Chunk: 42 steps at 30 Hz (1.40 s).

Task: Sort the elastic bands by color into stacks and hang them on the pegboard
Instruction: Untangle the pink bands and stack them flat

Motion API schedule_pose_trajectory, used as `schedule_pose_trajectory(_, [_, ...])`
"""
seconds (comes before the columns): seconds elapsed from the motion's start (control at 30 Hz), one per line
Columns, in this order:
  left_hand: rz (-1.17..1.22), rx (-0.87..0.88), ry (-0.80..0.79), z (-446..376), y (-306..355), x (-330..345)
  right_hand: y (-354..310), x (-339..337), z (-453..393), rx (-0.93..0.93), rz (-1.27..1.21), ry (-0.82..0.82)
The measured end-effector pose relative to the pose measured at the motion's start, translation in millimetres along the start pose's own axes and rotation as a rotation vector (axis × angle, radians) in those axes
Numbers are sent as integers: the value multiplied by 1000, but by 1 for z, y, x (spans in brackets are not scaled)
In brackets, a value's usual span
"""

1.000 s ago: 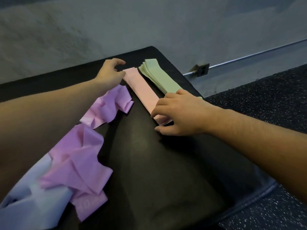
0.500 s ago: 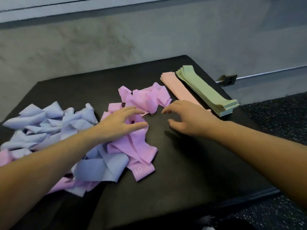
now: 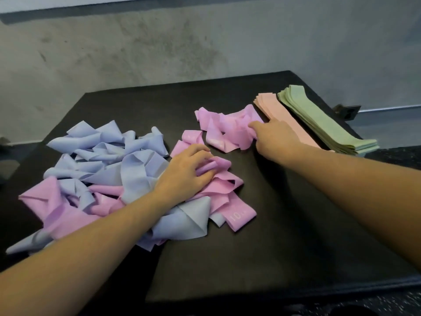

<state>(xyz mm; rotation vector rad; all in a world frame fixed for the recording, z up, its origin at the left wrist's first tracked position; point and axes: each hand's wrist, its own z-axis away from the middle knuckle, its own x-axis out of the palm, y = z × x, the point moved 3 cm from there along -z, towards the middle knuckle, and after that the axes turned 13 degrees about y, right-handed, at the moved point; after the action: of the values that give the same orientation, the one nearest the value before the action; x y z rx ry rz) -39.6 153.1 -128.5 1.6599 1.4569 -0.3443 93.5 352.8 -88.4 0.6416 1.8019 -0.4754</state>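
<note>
- The left hand (image 3: 184,172) lies on the near clump of pink bands (image 3: 216,181), its fingers curled round a fold of pink cloth; it looks to be picking one band out of the tangle.
- The right hand (image 3: 275,137) reaches to the far bunch of pink bands (image 3: 227,131), its fingers pinching the bunch's right edge, probably to draw that bunch toward the other pink ones or to lift a band free.
- The blue bands (image 3: 109,156) lie crumpled in a loose heap at the left of the dark worktop (image 3: 296,224), with several pink ones mixed in and under them, so this heap is not yet sorted.
- At the far right lie two flat stacks, touching or nearly so: the peach stack (image 3: 280,112) and the green stack (image 3: 319,122). Squared and laid lengthwise, they seem finished and set out of the way at the worktop's edge.
- The right hand is just beside the peach stack, perhaps because the next stack is to go there, in line with the others.
- By judgement, two colours are stacked, pink is in hand, and blue remains.
- No pegboard shows, so hanging is not yet begun; only a grey wall (image 3: 205,53) stands behind.
- One pink band near the front shows a printed "10" (image 3: 237,216).
</note>
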Motion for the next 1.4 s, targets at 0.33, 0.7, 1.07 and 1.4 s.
schedule_pose_trajectory(0.33, [-65, 43, 90, 5, 4, -3, -51, -34, 43, 64, -960, 122])
schedule_pose_trajectory(0.7, [-30, 28, -53, 4, 11, -4, -59, -69, 118, 611, -1495, -178])
schedule_pose_trajectory(1.07, [-294, -25, 61, 9, 18, -9, 11, -48, 154, 454, -599, -189])
schedule_pose_trajectory(1.4, [-503, -138, -219, -16, 42, -26, 28, -48, 179, 311, -513, -127])
